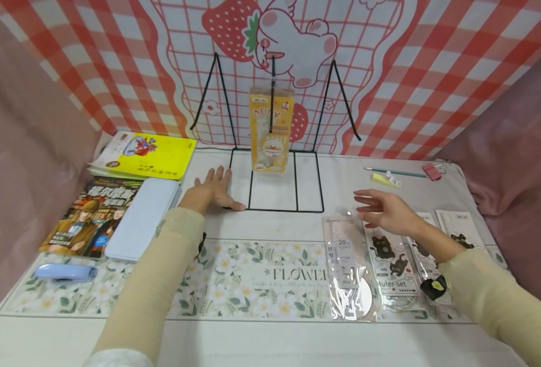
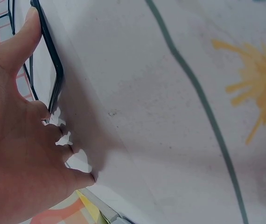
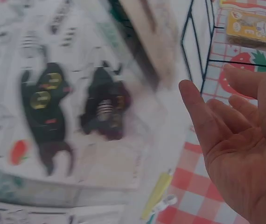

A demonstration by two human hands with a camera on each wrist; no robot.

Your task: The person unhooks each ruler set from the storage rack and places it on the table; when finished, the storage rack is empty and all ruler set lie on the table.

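A black wire display rack [image 1: 296, 183] stands at the back of the table. A yellow pack labelled DUCK [image 1: 271, 130] hangs on its middle hook. My left hand [image 1: 212, 188] lies at the rack's front left corner, fingers spread and thumb along the base wire [image 2: 53, 65]. Above the upper ends of the ruler packs, my right hand [image 1: 387, 210] hovers with loosely bent fingers and holds nothing. Beneath it is a Ruler-set pack with black cats [image 1: 391, 265]. A clear 20 cm ruler pack [image 1: 344, 260] lies just to its left.
Two more cat ruler packs lie at the right, one of them this pack [image 1: 458, 229]. Behind are a pencil [image 1: 403, 173], a pink binder clip [image 1: 432, 172] and a small yellow item [image 1: 385, 179]. Books [image 1: 160, 153], a pale blue case [image 1: 142, 219] and a blue stapler-like object [image 1: 66, 272] occupy the left.
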